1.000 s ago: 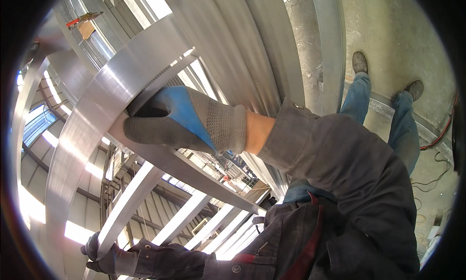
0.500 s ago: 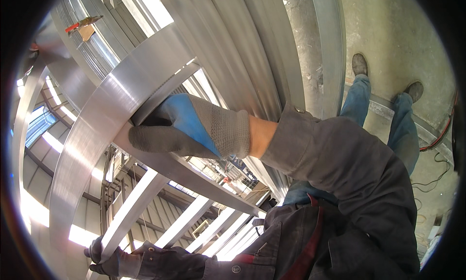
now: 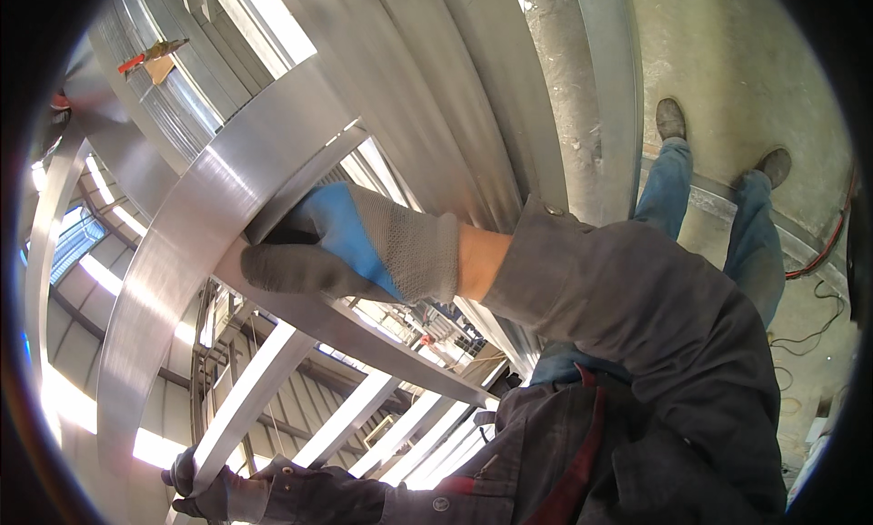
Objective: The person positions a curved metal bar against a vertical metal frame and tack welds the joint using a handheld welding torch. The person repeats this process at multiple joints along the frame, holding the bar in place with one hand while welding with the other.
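Observation:
My right hand (image 3: 350, 247), in a grey knit glove with a blue band and dark palm, grips the edge of a silvery metal frame, its thumb on the near side and its fingers partly hidden behind the metal. The frame's broad flat bar (image 3: 195, 202) sweeps from upper middle to lower left, bent by the lens. Down at the lower left, my left hand (image 3: 205, 489), also gloved, wraps around one of the frame's narrower crossbars (image 3: 259, 398).
Long metal profiles (image 3: 427, 79) lie stacked beyond my right hand. A tool with a red part (image 3: 153, 57) rests at upper left. At right, legs in jeans (image 3: 668, 184) stand on the concrete floor (image 3: 727, 61), near a red and black cable (image 3: 823, 261).
Both hands keep their hold. The view has shifted slightly, so the frame and right hand appear a little lower.

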{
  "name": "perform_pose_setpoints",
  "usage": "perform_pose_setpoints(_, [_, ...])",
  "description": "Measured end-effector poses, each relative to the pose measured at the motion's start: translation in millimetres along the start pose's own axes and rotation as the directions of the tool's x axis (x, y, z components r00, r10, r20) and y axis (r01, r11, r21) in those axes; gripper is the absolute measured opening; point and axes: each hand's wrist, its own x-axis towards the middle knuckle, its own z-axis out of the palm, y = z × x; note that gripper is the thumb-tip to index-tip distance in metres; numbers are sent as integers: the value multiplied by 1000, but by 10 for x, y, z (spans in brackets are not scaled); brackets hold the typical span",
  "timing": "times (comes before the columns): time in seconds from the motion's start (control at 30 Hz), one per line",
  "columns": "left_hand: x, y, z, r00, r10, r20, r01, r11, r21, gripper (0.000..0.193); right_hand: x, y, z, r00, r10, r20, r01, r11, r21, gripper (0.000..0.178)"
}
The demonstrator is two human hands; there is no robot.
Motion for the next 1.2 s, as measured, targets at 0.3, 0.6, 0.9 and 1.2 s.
perform_pose_setpoints(0.3, [36, 29, -118, 999, 17, -36, -15, 999, 48, 67, -5, -5, -8, 999, -41, -6, 41, 999, -17, 48])
perform_pose_setpoints(0.6, [-13, -46, 10, 998, 13, -63, -10, 998, 59, 70, 6, 29, -18, 1000, 0, 28, -1, 1000, 23, 50])
perform_pose_setpoints(0.9, [-11, -63, 71, 996, 42, -79, -39, 998, 39, 70, 174, 246, 5, 995, 22, 101, -36, 991, 132, 44])
perform_pose_setpoints(1.2, [46, -38, -16, 997, 64, -37, -63, 997, 39, 66, 180, 221, 29, 992, 83, 97, -101, 976, 192, 47])
